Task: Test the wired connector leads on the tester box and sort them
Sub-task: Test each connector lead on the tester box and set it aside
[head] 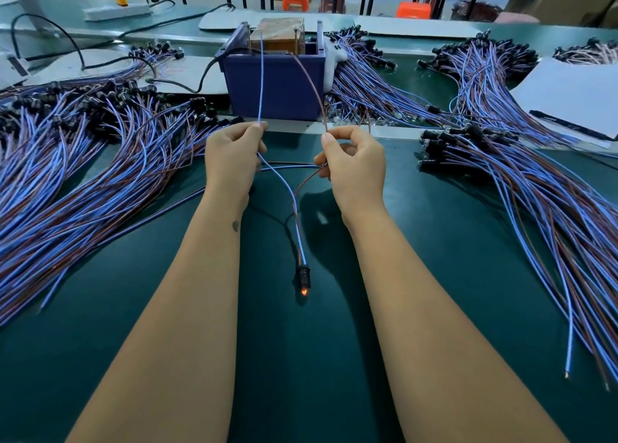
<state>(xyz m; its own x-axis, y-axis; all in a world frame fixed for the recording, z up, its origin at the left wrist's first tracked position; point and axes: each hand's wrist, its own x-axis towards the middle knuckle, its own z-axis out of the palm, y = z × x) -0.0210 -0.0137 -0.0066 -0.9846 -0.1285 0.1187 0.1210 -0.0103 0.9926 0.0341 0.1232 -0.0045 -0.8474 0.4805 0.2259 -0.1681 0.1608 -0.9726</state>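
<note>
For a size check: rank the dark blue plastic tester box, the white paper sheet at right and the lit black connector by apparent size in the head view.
1. Dark blue plastic tester box
2. White paper sheet, cropped, so unsure against the box
3. Lit black connector

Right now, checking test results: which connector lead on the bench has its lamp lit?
The single lead between the forearms, wires pinched by both hands; its black connector glows orange, unlike the piles.

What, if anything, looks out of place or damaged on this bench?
Nothing stands out. The left hand pinches the blue wire and the right hand the brown wire, both reaching up to the blue box. The black connector glows orange on the green mat.
</note>
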